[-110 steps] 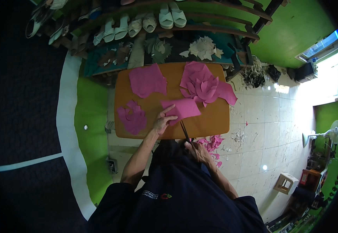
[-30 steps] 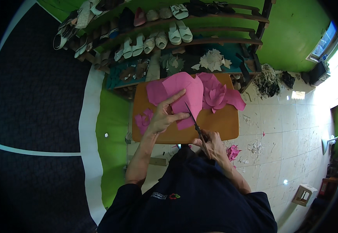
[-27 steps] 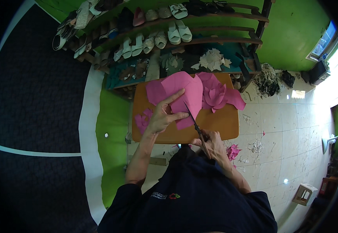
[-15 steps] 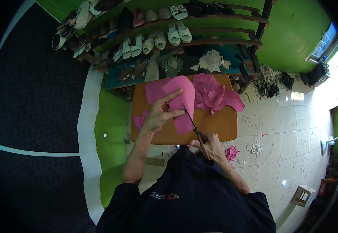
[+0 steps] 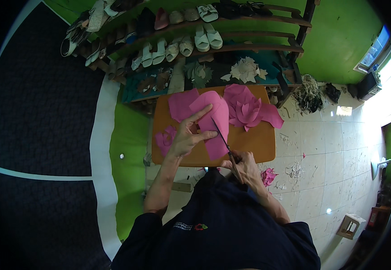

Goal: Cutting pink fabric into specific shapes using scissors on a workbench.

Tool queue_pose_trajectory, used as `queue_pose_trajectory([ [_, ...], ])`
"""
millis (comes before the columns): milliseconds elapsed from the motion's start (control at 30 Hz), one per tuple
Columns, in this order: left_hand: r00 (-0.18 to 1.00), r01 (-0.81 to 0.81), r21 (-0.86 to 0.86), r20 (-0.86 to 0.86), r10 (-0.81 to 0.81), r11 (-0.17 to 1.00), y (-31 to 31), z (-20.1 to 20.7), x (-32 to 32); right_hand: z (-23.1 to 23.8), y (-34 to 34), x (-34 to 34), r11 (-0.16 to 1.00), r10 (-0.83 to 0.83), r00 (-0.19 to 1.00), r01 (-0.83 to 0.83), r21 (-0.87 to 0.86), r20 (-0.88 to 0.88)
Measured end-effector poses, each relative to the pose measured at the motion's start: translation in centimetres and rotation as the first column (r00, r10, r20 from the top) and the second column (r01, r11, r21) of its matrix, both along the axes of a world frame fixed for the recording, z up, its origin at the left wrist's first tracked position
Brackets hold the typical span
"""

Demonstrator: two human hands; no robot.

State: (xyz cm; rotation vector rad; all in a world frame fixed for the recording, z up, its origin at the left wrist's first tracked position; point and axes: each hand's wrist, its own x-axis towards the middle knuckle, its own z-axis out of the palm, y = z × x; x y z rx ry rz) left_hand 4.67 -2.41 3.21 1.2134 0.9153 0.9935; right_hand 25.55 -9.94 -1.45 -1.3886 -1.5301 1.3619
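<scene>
Smooth tabletop point(image 5: 258, 146); hands point(image 5: 185, 139) hold scissors point(image 5: 229, 150), curved sheet point(image 5: 219, 109).

Assessed as a small shoe-making workshop. Indicated first by a rack point(image 5: 272, 20) beyond the table point(image 5: 256, 146), lined with sandals point(image 5: 201, 41) and closed shoes point(image 5: 160, 20), with irregular cut pieces point(image 5: 245, 70) piled on its bottom level. Supported by scissors point(image 5: 228, 147) set to a pink sheet point(image 5: 221, 114) above the table, with a flat pink piece point(image 5: 182, 105) and layered pink cut-outs point(image 5: 245, 110) lying on top. Noted right of the table: pale shavings point(image 5: 295, 170) and pink offcuts point(image 5: 269, 177) on the tiled floor point(image 5: 314, 155), plus a heap of stringy scraps point(image 5: 310, 95) past its far right corner.
</scene>
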Motion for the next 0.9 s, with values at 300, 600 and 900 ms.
queue_pose_trajectory([
  [300,0.996,0.071,-0.092,0.067,-0.065,0.993,1.0,-0.8,-1.8,-1.0,-0.4,0.0,0.998,0.058,0.995,-0.056,0.016,-0.082],
  [600,0.997,0.075,-0.11,0.006,-0.075,0.991,0.1,-2.5,-1.6,-3.5,-0.2,-0.8,0.988,0.098,0.969,-0.121,-0.09,-0.225],
  [900,0.995,0.095,-0.126,0.028,-0.092,0.988,-0.3,-3.0,-1.7,-4.4,-0.6,-0.9,0.988,0.113,0.983,-0.127,-0.091,-0.147],
])
